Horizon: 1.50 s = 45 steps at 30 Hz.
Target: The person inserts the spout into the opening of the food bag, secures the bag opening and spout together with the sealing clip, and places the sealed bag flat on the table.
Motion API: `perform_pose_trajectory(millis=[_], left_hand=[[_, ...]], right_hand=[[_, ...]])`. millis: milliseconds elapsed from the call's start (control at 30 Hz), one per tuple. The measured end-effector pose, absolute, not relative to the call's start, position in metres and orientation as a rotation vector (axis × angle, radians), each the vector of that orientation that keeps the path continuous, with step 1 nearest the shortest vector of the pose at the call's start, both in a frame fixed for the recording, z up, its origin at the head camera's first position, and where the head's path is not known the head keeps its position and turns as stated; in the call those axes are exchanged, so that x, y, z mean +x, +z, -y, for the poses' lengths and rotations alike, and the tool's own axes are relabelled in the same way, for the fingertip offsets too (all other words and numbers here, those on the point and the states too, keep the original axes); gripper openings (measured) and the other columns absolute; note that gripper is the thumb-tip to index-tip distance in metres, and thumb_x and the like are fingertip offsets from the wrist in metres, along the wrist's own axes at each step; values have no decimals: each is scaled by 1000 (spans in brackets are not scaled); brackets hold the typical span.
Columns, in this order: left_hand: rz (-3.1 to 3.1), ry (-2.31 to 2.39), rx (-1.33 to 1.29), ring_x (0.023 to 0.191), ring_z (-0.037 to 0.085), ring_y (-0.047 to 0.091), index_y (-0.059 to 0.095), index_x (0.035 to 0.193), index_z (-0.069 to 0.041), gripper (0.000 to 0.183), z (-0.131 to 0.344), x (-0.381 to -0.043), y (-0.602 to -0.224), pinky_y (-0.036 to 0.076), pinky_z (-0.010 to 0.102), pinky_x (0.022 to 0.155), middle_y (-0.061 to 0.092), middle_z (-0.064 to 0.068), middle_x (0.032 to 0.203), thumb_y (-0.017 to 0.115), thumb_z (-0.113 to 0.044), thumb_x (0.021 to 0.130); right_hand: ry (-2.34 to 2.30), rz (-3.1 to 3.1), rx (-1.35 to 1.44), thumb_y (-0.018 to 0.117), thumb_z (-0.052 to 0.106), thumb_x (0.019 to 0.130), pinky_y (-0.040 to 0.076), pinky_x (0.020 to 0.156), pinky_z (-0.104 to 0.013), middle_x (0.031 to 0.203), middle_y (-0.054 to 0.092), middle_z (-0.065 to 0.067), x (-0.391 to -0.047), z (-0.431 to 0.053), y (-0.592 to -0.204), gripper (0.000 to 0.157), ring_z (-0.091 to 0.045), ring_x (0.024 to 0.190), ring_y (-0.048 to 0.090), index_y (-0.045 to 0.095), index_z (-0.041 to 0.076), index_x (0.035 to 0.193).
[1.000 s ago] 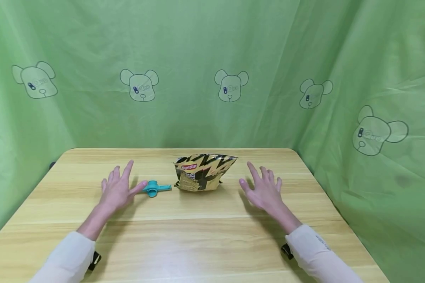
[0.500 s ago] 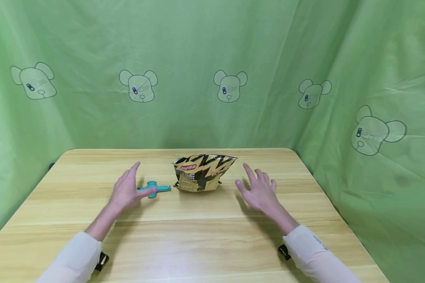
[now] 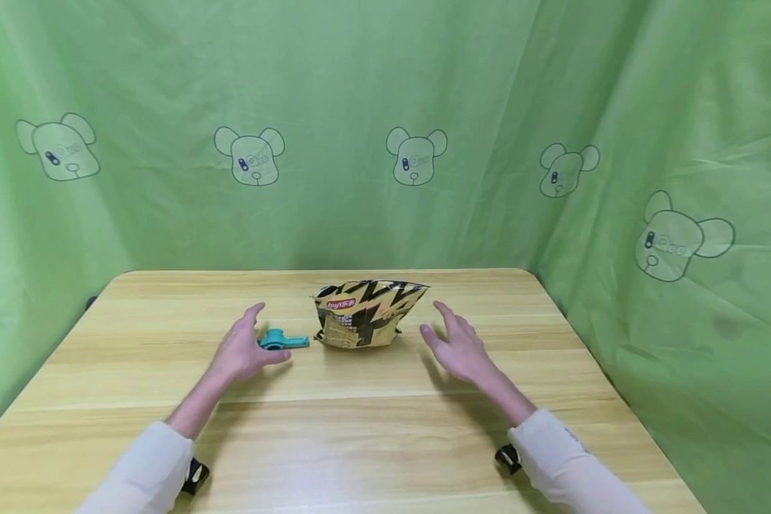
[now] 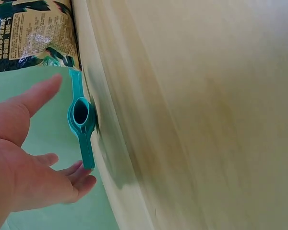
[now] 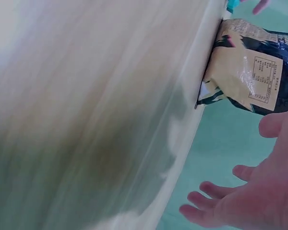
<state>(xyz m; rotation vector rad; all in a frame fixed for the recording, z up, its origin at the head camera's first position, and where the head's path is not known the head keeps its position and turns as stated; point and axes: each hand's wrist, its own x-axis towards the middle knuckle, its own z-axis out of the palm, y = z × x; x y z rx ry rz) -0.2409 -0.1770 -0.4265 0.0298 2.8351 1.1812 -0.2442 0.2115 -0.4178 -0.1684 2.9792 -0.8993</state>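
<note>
A gold-and-black Lay's chip bag [image 3: 365,318] stands on the table with its wide top edge upward. Left of it lies a teal bag clip [image 3: 292,342], whose round spout [image 4: 81,111] shows in the left wrist view. My left hand [image 3: 239,355] is spread around the clip's left end, thumb on the near side and fingers beyond. In the left wrist view its fingertips come close to that end; whether they touch it I cannot tell. My right hand [image 3: 460,350] hovers right of the bag, fingers extended, holding nothing, with a gap between thumb and bag.
The wooden table [image 3: 360,442] has rounded back corners. A green curtain [image 3: 334,214] with mouse-head drawings hangs behind it and along both sides. Black wrist devices, such as the left one [image 3: 195,476], sit under both cream sleeves.
My left hand has moved right and slightly nearer, reaching around the clip's left end. My right hand has drifted a little left toward the bag. Bag and clip stay in place.
</note>
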Motion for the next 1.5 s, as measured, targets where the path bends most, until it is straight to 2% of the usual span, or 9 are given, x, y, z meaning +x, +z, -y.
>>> perform_pose_trajectory(millis=[200,367,533,733,1233,1500], left_hand=[[-2774,1233,10,142,51,36,14,163,-13,118,174,-243,-430,35,68,112,28,32,160,90,-18,73],[-2749,1238,-12,139,51,40,20,162,-14,113,174,-243,-431,35,67,112,34,30,157,90,-17,73],[-2756,1234,-32,137,50,43,25,160,-12,108,173,-245,-434,36,66,112,38,30,155,90,-17,73],[-2756,1224,-49,133,48,48,32,156,-7,99,174,-247,-436,39,62,112,46,30,149,89,-17,76],[-2806,1195,-10,127,43,55,49,145,-1,77,178,-255,-440,46,55,107,57,28,139,86,-16,79],[-2802,1228,3,125,42,57,55,140,0,66,178,-256,-439,47,54,106,61,26,135,84,-11,82]], right_hand=[[-1101,-2856,-121,39,55,105,36,109,-71,154,43,-27,-246,-209,-414,68,-48,139,44,25,18,161],[-1216,-2800,-58,44,55,104,43,106,-63,144,56,-22,-245,-206,-412,64,-41,131,54,36,19,156],[-1312,-2756,-31,52,51,102,46,106,-58,140,61,-18,-245,-203,-413,60,-38,127,59,44,18,151],[-1459,-2650,-12,58,41,101,55,97,-49,136,64,-19,-245,-198,-416,57,-38,118,64,47,13,149],[-1670,-2455,35,62,22,97,54,101,-46,129,65,-25,-255,-187,-418,44,-37,117,65,59,0,135],[-1614,-2479,8,63,28,98,53,102,-45,123,68,-24,-257,-180,-417,42,-35,113,67,64,-2,127]])
